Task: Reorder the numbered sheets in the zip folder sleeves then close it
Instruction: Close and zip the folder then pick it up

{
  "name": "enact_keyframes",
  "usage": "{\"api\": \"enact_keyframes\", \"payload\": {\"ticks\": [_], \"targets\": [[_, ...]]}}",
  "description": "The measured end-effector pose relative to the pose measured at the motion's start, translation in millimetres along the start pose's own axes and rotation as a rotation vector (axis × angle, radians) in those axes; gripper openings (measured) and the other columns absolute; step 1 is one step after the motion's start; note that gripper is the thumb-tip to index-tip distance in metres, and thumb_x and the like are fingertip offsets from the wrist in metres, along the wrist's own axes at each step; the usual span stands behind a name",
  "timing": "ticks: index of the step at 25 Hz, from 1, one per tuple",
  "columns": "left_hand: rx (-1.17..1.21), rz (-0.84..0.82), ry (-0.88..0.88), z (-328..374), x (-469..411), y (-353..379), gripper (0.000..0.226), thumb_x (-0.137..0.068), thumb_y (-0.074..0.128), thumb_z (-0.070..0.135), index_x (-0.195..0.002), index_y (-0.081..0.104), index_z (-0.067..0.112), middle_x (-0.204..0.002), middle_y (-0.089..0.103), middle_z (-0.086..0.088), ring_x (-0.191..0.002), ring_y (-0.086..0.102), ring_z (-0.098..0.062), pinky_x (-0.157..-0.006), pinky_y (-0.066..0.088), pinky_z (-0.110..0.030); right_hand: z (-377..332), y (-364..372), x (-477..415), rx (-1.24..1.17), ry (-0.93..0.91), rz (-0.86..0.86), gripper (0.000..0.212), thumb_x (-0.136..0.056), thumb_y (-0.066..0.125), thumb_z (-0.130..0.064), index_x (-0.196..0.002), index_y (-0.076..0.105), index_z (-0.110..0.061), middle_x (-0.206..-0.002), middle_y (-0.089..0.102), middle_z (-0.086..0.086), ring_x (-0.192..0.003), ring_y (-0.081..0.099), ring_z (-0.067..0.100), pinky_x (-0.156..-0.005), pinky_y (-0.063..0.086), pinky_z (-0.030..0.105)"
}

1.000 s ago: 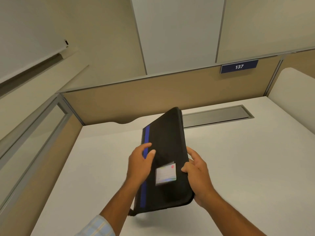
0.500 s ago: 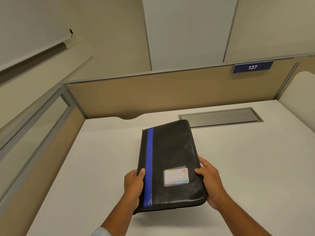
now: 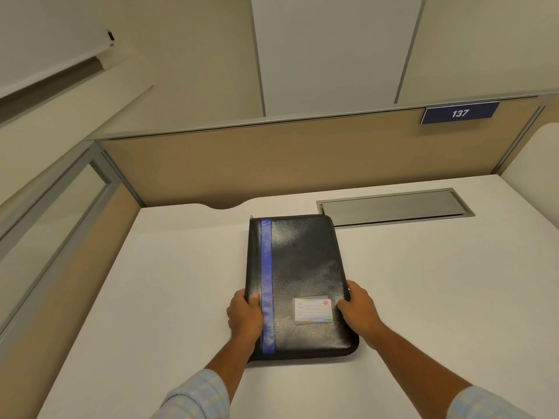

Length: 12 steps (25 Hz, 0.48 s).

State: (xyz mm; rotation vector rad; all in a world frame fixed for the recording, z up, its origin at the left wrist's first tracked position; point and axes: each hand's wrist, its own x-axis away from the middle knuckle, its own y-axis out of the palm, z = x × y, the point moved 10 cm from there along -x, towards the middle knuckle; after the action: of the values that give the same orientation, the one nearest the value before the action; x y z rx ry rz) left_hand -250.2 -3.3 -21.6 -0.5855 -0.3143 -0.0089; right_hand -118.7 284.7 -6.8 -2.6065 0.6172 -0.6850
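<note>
Soft, even overhead light lays a pale sheen across the zip folder (image 3: 302, 252), a thin shadow lines the desk (image 3: 423, 297) at its near edge, and well away from the folder wide-angle distortion bends the partition (image 3: 272, 164) rails, all fairly sharp.

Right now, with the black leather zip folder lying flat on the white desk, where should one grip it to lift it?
Probably by its two long edges near the front end, coming in from left and right: the black leather zip folder is flat and wide, and the left hand and right hand grip there.
</note>
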Motion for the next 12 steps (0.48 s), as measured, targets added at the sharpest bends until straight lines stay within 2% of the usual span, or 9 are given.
{"api": "enact_keyframes", "payload": {"ticks": [3,7,9,12], "targets": [[-0.159,0.017,-0.008,-19,-23,9,0.026,-0.104,0.055,0.039,-0.118,0.063,0.019,-0.109,0.069,-0.006,-0.098,0.067,-0.027,-0.091,0.059,-0.052,6,10,-10,0.076,-0.004,0.002,0.025,-0.105,0.057,-0.021,-0.13,0.055,-0.02,-0.119,0.063,-0.005,-0.104,0.061,0.016,-0.094,0.052,0.031],[-0.257,0.038,0.052,-13,-22,8,0.03,-0.102,0.059,0.044,-0.113,0.064,0.017,-0.107,0.068,-0.006,-0.097,0.066,-0.027,-0.087,0.061,-0.048,7,13,-16,0.156,-0.076,0.087,0.014,-0.103,0.062,-0.034,-0.112,0.054,-0.026,-0.104,0.061,-0.009,-0.083,0.06,0.007,-0.07,0.044,0.01],[-0.256,0.046,0.076,-6,-17,6,0.033,-0.102,0.061,0.042,-0.118,0.064,0.013,-0.111,0.065,-0.008,-0.101,0.064,-0.027,-0.089,0.059,-0.046,13,12,-20,0.233,-0.103,0.13,0.016,-0.1,0.063,-0.038,-0.106,0.057,-0.024,-0.104,0.063,-0.003,-0.083,0.061,0.011,-0.07,0.048,0.014],[-0.27,0.063,0.105,-1,-13,1,0.037,-0.101,0.062,0.042,-0.121,0.063,0.012,-0.117,0.061,-0.01,-0.104,0.062,-0.026,-0.091,0.059,-0.043,18,11,-22,0.386,-0.096,0.152,0.023,-0.099,0.059,-0.044,-0.109,0.057,-0.024,-0.106,0.058,0.001,-0.09,0.06,0.017,-0.085,0.059,0.036]]}}
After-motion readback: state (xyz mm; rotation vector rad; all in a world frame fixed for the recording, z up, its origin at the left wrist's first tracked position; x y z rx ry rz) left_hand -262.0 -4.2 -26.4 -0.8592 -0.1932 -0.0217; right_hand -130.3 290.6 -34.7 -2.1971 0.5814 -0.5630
